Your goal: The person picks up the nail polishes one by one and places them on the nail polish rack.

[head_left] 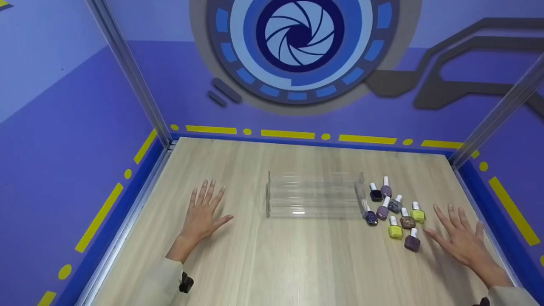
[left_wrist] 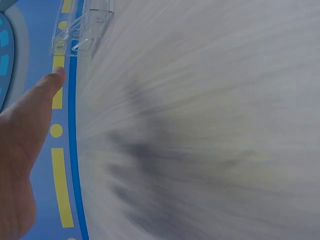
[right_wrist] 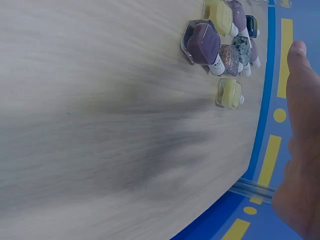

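Observation:
A clear plastic tiered rack (head_left: 314, 197) stands mid-table, with nothing on its steps. Just right of it, several nail polish bottles with white caps lie in a loose group, among them a yellow bottle (head_left: 395, 231), a dark purple bottle (head_left: 412, 243), a glittery brown bottle (head_left: 407, 221) and a navy bottle (head_left: 371, 218). My left hand (head_left: 203, 219), fingers spread, is over the table left of the rack and holds nothing. To the right of the bottles my right hand (head_left: 461, 240) is likewise spread and holding nothing. In the right wrist view its thumb (right_wrist: 298, 60) shows beside the bottles.
The wooden tabletop (head_left: 289, 259) is bordered by a blue patterned back wall (head_left: 170, 85) and side walls. Metal frame posts (head_left: 136, 80) rise at the two back corners.

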Action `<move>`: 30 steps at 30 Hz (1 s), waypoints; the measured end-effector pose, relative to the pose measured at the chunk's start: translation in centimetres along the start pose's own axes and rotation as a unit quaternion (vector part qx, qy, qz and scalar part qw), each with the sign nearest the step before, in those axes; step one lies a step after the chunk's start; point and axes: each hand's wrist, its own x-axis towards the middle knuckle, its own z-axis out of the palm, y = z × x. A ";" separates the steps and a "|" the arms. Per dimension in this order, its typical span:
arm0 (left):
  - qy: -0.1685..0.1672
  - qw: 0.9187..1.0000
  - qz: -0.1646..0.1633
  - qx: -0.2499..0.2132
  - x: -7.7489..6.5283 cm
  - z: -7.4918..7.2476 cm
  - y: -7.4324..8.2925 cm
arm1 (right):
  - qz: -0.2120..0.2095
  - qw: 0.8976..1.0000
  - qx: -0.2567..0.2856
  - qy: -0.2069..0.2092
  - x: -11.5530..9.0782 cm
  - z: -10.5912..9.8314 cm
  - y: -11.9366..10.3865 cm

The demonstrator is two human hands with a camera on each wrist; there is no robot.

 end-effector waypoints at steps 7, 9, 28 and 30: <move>-0.002 1.000 0.015 -0.021 -0.1 2.0 1.9 | -0.015 1.000 0.015 0.004 -0.3 0.4 -0.4; -0.011 0.999 0.013 -0.033 0.0 2.5 2.5 | -0.017 1.000 0.022 0.008 -0.4 0.4 -0.5; -0.104 0.859 -0.190 -0.463 1.7 6.5 8.3 | 0.053 0.996 0.025 -0.070 0.8 1.5 -1.1; -0.102 0.840 -0.204 -0.492 2.4 6.7 8.8 | 0.072 0.994 0.033 -0.077 0.8 1.9 -1.1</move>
